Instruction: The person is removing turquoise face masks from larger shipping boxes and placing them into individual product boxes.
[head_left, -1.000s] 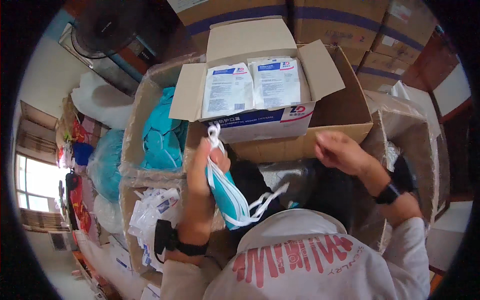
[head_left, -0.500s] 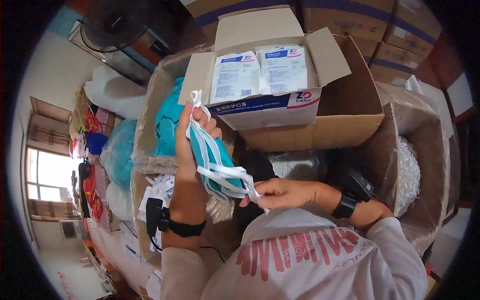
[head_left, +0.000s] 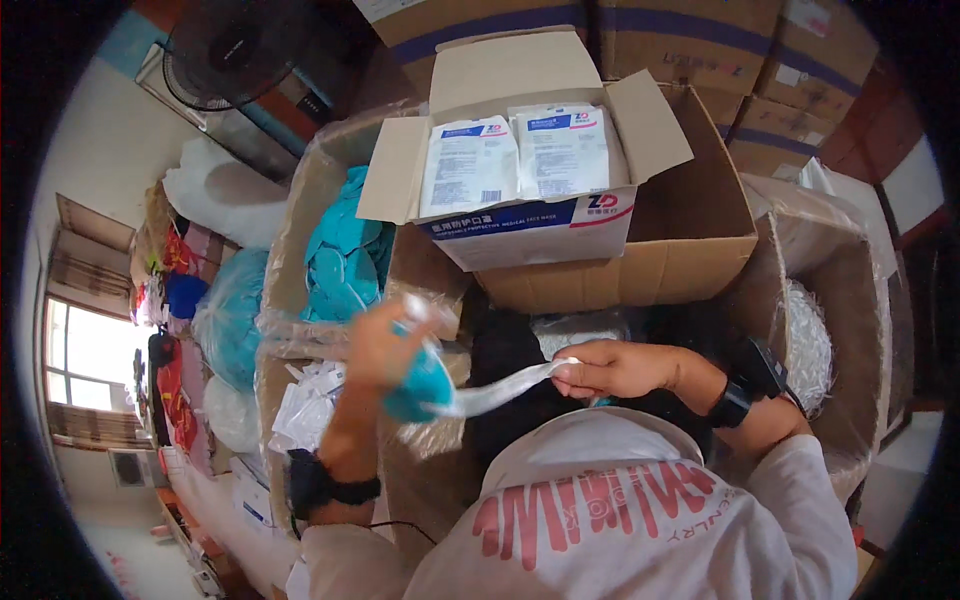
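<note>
My left hand (head_left: 385, 345), blurred by motion, is closed on teal face masks (head_left: 422, 388); how many it holds cannot be made out. White straps (head_left: 510, 388) run stretched from the masks across to my right hand (head_left: 625, 370), whose thumb and fingers pinch their ends. Beyond both hands stands an open white-and-blue box (head_left: 540, 240) with its flaps spread. Inside it, white packets (head_left: 470, 165) with blue printed bands stand side by side. Left of that box, loose teal masks (head_left: 345, 265) lie heaped in a plastic-lined carton (head_left: 290, 240).
The white-and-blue box rests on a larger brown carton (head_left: 620, 275). White strips (head_left: 805, 345) fill part of a lined carton on the right. White packaging (head_left: 310, 400) lies beside my left forearm. Stacked cartons (head_left: 690, 60) and a black fan (head_left: 225, 50) stand at the back.
My left hand has lowered and turned, bringing the masks down with it. My right hand has moved right, and the straps between my hands are drawn out straighter.
</note>
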